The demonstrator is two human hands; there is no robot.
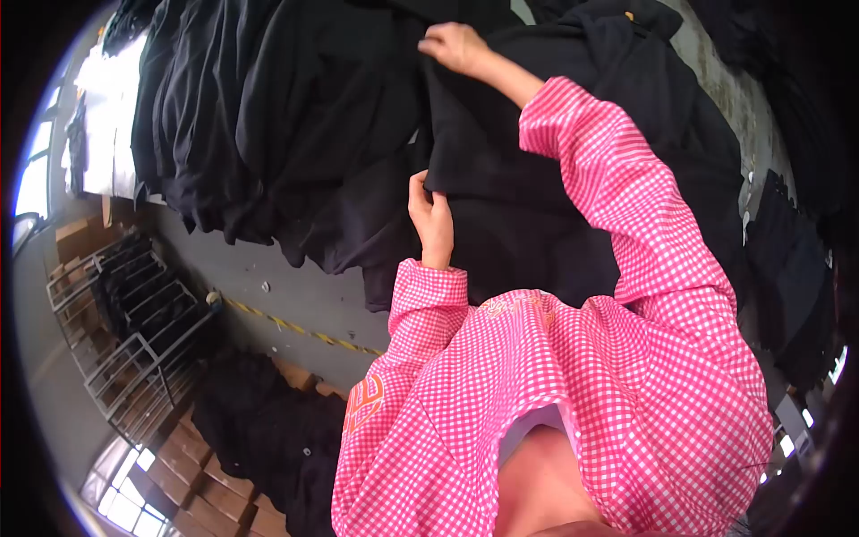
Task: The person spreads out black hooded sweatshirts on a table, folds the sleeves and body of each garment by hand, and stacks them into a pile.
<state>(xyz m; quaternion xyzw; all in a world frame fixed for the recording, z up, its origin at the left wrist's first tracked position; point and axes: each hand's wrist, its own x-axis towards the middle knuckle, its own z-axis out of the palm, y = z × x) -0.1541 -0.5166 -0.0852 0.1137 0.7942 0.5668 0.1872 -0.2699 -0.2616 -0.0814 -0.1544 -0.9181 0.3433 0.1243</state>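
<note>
A black garment [528, 116] lies spread over a pile of dark cloth in front of me. My left hand [433, 219] pinches its near left corner, thumb on top and the other fingers behind the edge. Farther up, my right hand [458, 49] is over the far left edge of the same garment. Its fingers point left and look loosely apart, slightly blurred, with nothing visible between them. Left of both hands, more black garments [295, 116] lie heaped in folds and hang over the front edge.
At lower left stands a metal rack [134, 331] with dark cloth on it. Cardboard boxes [192, 456] and a dark garment heap [255, 421] are below. Yellow-black tape [295, 329] runs along the grey surface. More dark cloth [792, 259] hangs at right.
</note>
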